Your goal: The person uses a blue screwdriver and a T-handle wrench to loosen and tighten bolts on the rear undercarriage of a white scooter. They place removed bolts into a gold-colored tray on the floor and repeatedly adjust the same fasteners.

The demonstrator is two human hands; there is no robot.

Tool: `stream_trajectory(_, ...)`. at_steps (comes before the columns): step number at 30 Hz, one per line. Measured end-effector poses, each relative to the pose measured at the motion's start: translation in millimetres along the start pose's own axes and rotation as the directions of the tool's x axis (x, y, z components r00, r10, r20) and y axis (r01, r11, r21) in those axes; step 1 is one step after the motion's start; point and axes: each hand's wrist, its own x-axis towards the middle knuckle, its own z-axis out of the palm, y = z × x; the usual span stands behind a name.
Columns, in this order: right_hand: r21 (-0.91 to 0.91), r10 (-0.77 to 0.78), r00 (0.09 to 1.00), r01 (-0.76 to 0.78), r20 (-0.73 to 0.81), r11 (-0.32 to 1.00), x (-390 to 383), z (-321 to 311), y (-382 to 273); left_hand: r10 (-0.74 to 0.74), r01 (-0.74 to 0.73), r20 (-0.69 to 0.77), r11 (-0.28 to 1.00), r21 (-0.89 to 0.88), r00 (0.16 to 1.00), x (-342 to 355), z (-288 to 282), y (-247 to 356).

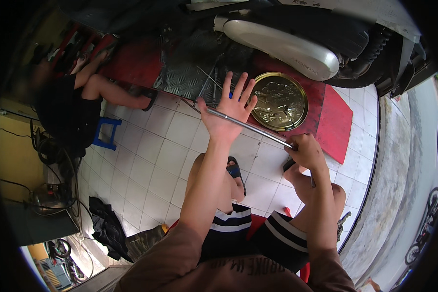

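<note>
One long metal rod (250, 129) crosses the middle of the frame in the head view, running from centre-left down toward the right. It is thin, straight and round, with a dull silver shine. The left hand (228, 109) is spread wide open at centre, palm up against the rod's upper end, fingers fanned and gripping nothing; the rod lies across the palm. The right hand (307, 152), right of centre, is closed in a fist around the rod's lower end.

Behind the hands, at upper centre, a round brass-coloured tray (279, 100) with an embossed pattern lies on a red mat (333, 121), beside a patch of grey ribbed tread plate (187, 80). A scooter's smooth silver engine cover (282, 46) fills the top of the frame. Glossy white floor tiles (155, 155) spread below. At upper left another person (73, 104) in dark clothes sits on a small blue stool (107, 132). A crumpled black cloth (107, 226) lies at lower left.
</note>
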Motion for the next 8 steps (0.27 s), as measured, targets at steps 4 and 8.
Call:
stream_trajectory(4, -0.125, 0.031, 0.979, -0.058, -0.204, 0.99, 6, 2, -20, 0.056, -0.058, -0.022, 0.995, -0.078, 0.998, 0, -1, 7)
stream_trajectory(8, 0.027, 0.096, 0.964, -0.093, -0.246, 0.995, 10, -7, -18, 0.071, -0.071, -0.001, 0.994, -0.088, 0.997, 0, -10, 9)
